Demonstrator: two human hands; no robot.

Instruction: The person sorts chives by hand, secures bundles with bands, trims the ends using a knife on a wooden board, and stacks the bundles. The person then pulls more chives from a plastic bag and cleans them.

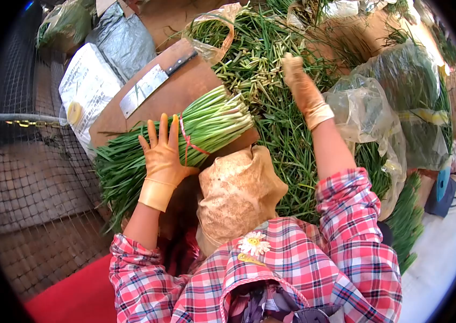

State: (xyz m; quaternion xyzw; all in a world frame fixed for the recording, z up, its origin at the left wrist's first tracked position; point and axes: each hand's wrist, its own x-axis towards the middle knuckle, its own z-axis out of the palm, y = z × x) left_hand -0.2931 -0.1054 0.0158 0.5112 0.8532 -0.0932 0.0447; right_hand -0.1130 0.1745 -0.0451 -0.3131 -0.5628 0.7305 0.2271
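A large bundle of garlic chives [222, 118], bound with a red tie [186, 135], lies across a brown board [195, 70]. Its pale cut ends point right and its green leaves hang off to the left. My left hand [164, 156], in a tan rubber glove, rests on the bundle beside the tie with fingers spread. Farther up on the right, my gloved right hand [300, 86] is closed above the heap of loose leaves and short stem trimmings [255, 64]; whatever its fingers hold is hidden. A cleaver [150, 86] with a black handle lies on the board beyond the bundle.
Clear plastic bags [416, 102] of green leaves stand at right. A white printed sack [85, 86] and grey plastic [123, 37] lie at upper left. Black netting [39, 177] covers the left side. A tan cloth [239, 188] covers my knee.
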